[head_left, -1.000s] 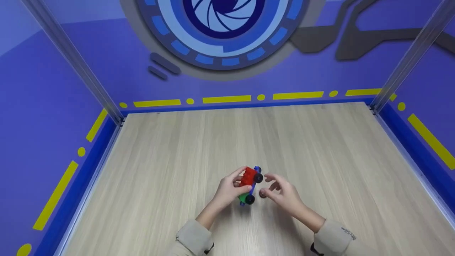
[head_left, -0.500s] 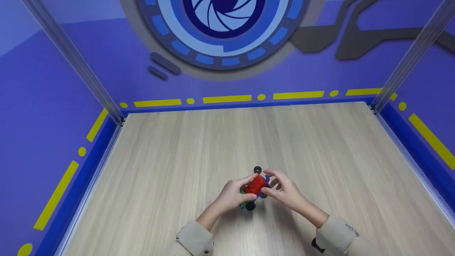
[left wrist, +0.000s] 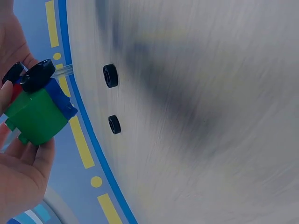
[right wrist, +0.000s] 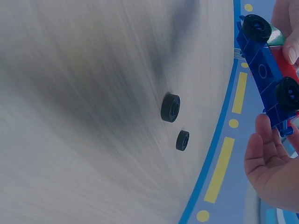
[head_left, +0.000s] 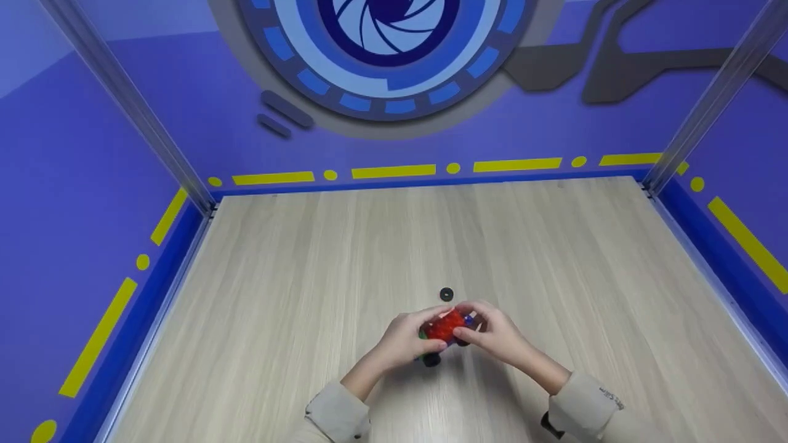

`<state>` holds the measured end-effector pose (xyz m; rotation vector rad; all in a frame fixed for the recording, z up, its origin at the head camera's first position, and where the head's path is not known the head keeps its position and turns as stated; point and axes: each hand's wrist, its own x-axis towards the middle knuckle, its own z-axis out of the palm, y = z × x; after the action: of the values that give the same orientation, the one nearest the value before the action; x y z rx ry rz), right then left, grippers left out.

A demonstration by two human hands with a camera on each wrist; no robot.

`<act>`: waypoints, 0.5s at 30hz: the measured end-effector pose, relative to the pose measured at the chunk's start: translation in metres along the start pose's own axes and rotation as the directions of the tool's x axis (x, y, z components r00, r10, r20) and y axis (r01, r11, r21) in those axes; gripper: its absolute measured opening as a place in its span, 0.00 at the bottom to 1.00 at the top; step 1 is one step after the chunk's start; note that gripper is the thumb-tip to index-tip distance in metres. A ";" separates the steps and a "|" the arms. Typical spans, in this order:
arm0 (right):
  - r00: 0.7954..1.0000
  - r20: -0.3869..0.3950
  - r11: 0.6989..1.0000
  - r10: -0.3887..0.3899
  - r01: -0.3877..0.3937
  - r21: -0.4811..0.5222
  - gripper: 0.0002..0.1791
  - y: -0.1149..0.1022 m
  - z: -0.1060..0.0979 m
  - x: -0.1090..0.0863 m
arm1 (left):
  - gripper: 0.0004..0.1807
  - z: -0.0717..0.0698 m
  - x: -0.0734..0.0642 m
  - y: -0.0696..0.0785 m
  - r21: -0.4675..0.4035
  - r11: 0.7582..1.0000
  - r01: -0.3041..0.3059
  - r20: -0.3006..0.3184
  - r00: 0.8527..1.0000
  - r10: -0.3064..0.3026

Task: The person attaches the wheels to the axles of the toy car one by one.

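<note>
In the head view, a small toy car of building blocks is held between both hands, with a red block [head_left: 444, 326] uppermost. My left hand [head_left: 403, 338] grips it around the red and green part. The green block [left wrist: 38, 116] faces the left wrist camera. My right hand [head_left: 497, 332] pinches the other end, its thumb on the red block's edge. In the right wrist view, the blue chassis [right wrist: 262, 70] shows its underside, with black wheels [right wrist: 257, 28] on the side. My hands hide parts of the car.
Two loose black wheels lie on the wooden tabletop [head_left: 295, 277]: a nearer wheel [left wrist: 110, 76] and a farther wheel [left wrist: 115, 124]. The head view shows one loose wheel [head_left: 446, 290] just beyond my hands. Blue panels [head_left: 184, 123] with yellow dashes wall the table.
My right hand has come from beside the car to hold its end. The car has turned and tipped rightward in my left hand, uncovering the loose wheel beyond it.
</note>
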<state>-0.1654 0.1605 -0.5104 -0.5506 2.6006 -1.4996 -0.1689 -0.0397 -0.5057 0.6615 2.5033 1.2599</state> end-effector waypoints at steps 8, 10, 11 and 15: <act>0.999 0.041 0.998 0.014 -0.017 0.061 0.20 0.001 -0.004 -0.001 | 0.29 0.001 -0.001 0.001 -0.009 1.000 0.027 -0.022 0.999 -0.027; 0.999 0.044 0.997 0.015 -0.018 0.077 0.19 0.000 -0.005 -0.002 | 0.29 0.001 -0.001 0.000 -0.016 0.999 0.029 -0.022 0.999 -0.030; 0.999 0.040 0.997 0.010 -0.014 0.080 0.19 0.001 -0.005 -0.002 | 0.29 0.001 -0.001 0.000 -0.023 0.999 0.033 -0.021 0.999 -0.033; 1.000 0.005 0.998 -0.010 0.010 0.065 0.19 0.002 -0.003 -0.003 | 0.30 -0.001 -0.001 -0.003 -0.078 0.995 0.054 -0.023 0.998 -0.056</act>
<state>-0.1636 0.1651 -0.5106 -0.5605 2.5385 -1.5773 -0.1691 -0.0420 -0.5077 0.5579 2.4611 1.3452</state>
